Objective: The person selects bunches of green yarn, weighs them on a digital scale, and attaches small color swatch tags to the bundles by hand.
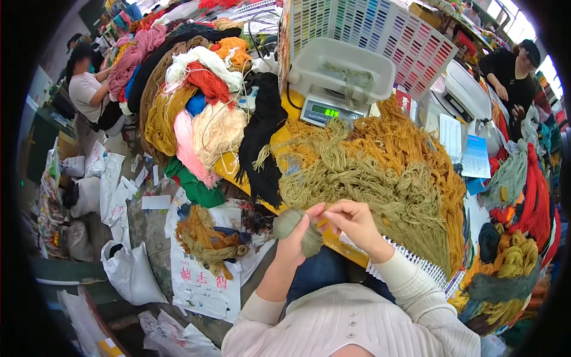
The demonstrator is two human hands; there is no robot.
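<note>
My left hand (292, 243) is closed around a small hank of grey-green yarn (288, 224), which bulges out on both sides of the thumb. Close to its fingertips, my right hand (358, 227) is pinched with thumb and forefinger together; whatever thin thing may be between them is too small to make out. Just beyond both hands lies a large heap of loose olive-green yarn (369, 178), with ochre-brown yarn (416, 143) behind and beside it. A digital scale (333, 111) with lit green digits carries a clear plastic tub (380, 72) with some greenish yarn (357, 80) inside.
Colour sample cards (410, 47) stand behind the scale. Black yarn (262, 137) and a pile of many-coloured hanks (205, 89) are at the left. A spiral-bound book (416, 262) lies under my right forearm. Other people (89, 89) are at both sides; white sacks (134, 271) lie on the floor.
</note>
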